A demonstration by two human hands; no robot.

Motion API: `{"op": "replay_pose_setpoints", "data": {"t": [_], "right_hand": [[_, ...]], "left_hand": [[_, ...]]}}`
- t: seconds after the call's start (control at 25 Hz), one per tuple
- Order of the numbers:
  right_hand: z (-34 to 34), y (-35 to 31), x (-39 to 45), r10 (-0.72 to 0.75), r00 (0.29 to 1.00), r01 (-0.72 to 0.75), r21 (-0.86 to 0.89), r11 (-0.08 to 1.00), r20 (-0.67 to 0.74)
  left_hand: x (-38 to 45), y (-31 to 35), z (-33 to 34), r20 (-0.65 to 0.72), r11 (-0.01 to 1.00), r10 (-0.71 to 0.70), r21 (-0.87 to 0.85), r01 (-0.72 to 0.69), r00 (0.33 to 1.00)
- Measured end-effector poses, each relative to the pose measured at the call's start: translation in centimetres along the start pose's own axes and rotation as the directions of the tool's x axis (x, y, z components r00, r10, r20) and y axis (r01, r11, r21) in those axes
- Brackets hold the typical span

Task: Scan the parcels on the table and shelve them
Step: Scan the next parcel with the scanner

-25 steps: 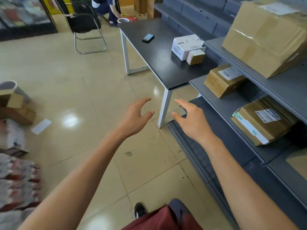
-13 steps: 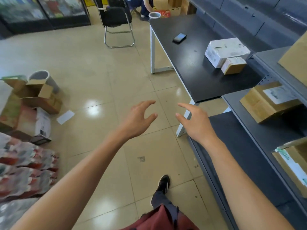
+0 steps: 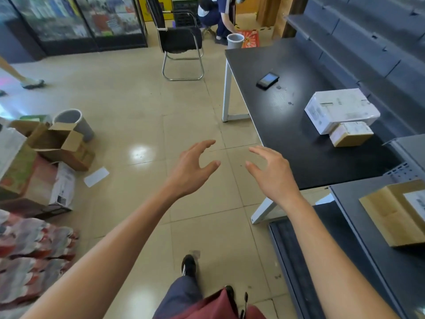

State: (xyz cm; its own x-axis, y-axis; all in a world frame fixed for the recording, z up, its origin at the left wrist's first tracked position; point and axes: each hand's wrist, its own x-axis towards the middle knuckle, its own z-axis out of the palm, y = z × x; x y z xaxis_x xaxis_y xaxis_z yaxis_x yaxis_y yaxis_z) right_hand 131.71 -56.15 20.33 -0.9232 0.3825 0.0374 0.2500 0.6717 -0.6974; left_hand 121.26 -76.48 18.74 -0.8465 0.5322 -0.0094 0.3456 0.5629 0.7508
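Observation:
Two parcels lie on the black table (image 3: pixel 287 134) at the right: a white box (image 3: pixel 340 109) and a small brown box (image 3: pixel 350 134) touching its near side. A black handheld scanner (image 3: pixel 267 80) lies farther back on the table. My left hand (image 3: pixel 192 170) and my right hand (image 3: pixel 272 172) hover empty over the floor, left of the table's near corner, fingers spread and loosely curved, palms facing each other. A brown parcel (image 3: pixel 395 210) with a white label sits on the grey shelf (image 3: pixel 358 217) at the lower right.
A black chair (image 3: pixel 180 42) stands behind the table, with a crouching person (image 3: pixel 218 10) and a grey bin (image 3: pixel 235 40) beyond. Open cartons (image 3: pixel 57 143), a grey bin (image 3: pixel 73 122) and wrapped goods (image 3: pixel 32 245) crowd the left floor. Another person's foot (image 3: pixel 32 83) shows far left.
The view has swung left and moved toward the table, so the upper shelf parcels left the frame. Both hands stayed raised, empty and spread, nearing the table's corner.

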Motion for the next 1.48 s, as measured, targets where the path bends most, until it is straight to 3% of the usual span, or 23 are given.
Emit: {"op": "replay_pose_setpoints", "data": {"t": [0.36, 0.76, 1.04, 1.48], "right_hand": [[1.1, -0.6, 16.1, 0.000, 1.000, -0.001, -0.057, 0.998, -0.016], [0.9, -1.1, 31.2, 0.083, 0.996, -0.086, -0.074, 0.994, -0.037], [1.2, 2.9, 41.0, 0.158, 0.987, -0.158, -0.007, 0.987, -0.040], [-1.9, 8.6, 58.4, 0.151, 0.986, -0.150, 0.029, 0.988, -0.064]], "left_hand": [[16.1, -3.4, -3.1, -0.023, 0.998, 0.022, -0.055, -0.023, 1.000], [33.1, -4.2, -5.5, 0.068, 0.992, 0.096, -0.086, -0.090, 0.993], [45.1, -4.6, -3.0, 0.126, 0.992, 0.125, -0.042, -0.121, 0.984], [62.7, -2.3, -0.4, 0.155, 0.995, 0.104, -0.017, -0.102, 0.982]]}}
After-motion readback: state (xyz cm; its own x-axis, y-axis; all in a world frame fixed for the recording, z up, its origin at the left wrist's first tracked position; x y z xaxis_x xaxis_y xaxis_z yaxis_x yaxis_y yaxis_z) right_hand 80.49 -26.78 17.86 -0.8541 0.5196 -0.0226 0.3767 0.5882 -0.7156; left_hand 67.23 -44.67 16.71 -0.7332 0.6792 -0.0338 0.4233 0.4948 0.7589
